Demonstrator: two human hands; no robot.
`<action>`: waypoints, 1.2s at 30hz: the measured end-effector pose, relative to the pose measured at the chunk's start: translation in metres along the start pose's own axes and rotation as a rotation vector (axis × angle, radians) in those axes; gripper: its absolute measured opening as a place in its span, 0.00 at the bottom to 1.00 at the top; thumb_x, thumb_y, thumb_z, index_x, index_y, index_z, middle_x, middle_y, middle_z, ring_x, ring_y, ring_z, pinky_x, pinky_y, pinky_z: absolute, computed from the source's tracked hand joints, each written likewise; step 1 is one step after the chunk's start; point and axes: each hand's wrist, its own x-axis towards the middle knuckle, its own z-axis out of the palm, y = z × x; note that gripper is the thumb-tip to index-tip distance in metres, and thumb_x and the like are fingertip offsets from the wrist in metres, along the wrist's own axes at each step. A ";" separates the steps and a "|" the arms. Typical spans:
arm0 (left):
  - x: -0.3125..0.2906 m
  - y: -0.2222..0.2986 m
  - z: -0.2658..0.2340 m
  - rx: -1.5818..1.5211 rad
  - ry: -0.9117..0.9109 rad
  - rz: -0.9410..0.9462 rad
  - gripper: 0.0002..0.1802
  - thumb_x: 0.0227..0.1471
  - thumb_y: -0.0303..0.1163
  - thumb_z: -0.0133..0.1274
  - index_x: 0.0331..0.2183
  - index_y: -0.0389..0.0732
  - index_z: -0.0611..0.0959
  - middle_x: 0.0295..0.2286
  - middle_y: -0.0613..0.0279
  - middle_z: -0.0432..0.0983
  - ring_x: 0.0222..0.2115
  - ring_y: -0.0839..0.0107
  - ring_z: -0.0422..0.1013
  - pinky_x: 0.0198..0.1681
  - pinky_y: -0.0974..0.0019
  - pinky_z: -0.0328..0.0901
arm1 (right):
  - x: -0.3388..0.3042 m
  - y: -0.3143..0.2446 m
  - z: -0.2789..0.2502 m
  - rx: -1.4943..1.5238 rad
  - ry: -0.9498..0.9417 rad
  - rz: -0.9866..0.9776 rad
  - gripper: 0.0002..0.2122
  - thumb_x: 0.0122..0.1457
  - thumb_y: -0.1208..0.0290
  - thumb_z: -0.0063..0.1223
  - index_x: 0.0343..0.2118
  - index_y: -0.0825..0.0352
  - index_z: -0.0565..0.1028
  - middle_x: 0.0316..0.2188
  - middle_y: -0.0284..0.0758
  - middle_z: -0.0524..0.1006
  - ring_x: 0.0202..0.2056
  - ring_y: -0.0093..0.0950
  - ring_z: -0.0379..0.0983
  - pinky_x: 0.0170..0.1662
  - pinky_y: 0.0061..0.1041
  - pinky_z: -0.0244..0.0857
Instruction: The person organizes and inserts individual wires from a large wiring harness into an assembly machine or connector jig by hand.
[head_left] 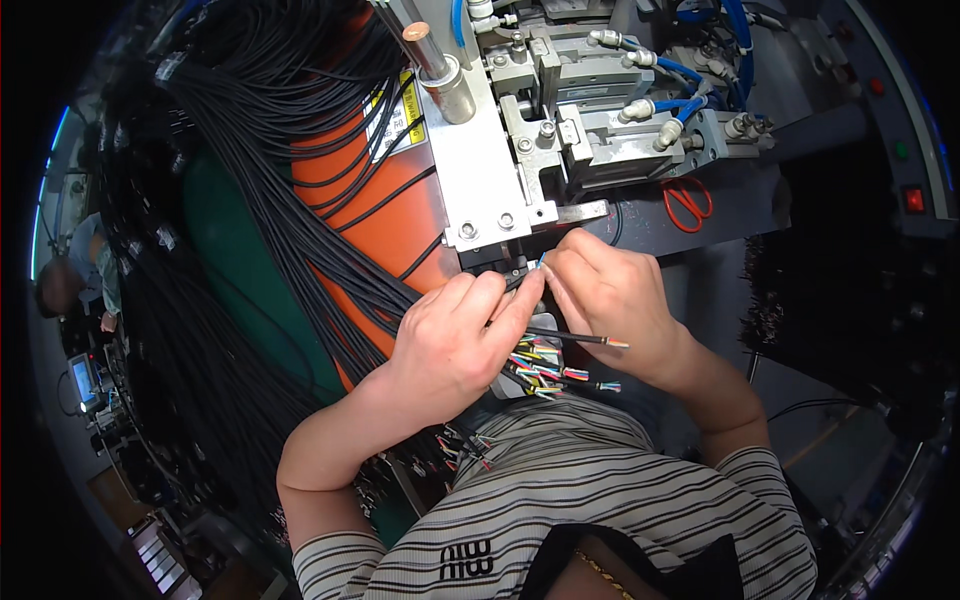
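Observation:
My left hand (460, 328) is closed, thumb and forefinger pinched on a black cable (514, 284) just in front of the machine's metal block. Thin coloured wires (541, 261), a blue one among them, show at the cable's end between my two hands. My right hand (608, 302) has its fingertips pinched together on these wires, touching close to my left thumb. Its fingers hide most of the wire ends. Below my hands, stripped cable ends (545, 375) with fanned-out coloured wires lie in a bunch near my striped shirt.
A press-like machine (600, 125) with metal blocks and blue air hoses stands ahead. Long black cables (270, 200) run in a thick bundle across an orange surface (365, 215) at the left. Red-handled scissors (687, 205) lie right of the machine. Another person (90, 265) is at far left.

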 end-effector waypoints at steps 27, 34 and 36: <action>0.006 0.001 -0.005 0.084 -0.095 -0.030 0.25 0.36 0.26 0.56 0.43 0.34 0.80 0.31 0.59 0.69 0.29 0.66 0.69 0.30 0.65 0.66 | 0.006 0.007 0.000 0.179 -0.015 0.140 0.02 0.51 0.79 0.58 0.27 0.71 0.76 0.18 0.35 0.75 0.16 0.23 0.70 0.19 0.20 0.62; -0.021 -0.014 -0.005 -0.197 0.069 -0.232 0.24 0.29 0.15 0.56 0.37 0.33 0.81 0.30 0.57 0.70 0.30 0.59 0.70 0.31 0.59 0.66 | 0.001 0.012 0.004 0.438 -0.043 0.321 0.02 0.52 0.80 0.57 0.27 0.72 0.76 0.16 0.29 0.71 0.16 0.13 0.63 0.19 0.15 0.57; -0.024 -0.014 -0.004 -0.154 0.081 -0.225 0.23 0.30 0.15 0.56 0.37 0.33 0.81 0.30 0.57 0.70 0.29 0.59 0.71 0.31 0.59 0.66 | -0.004 0.014 0.007 0.372 0.028 0.283 0.03 0.51 0.81 0.58 0.30 0.72 0.76 0.18 0.28 0.72 0.17 0.12 0.64 0.20 0.15 0.57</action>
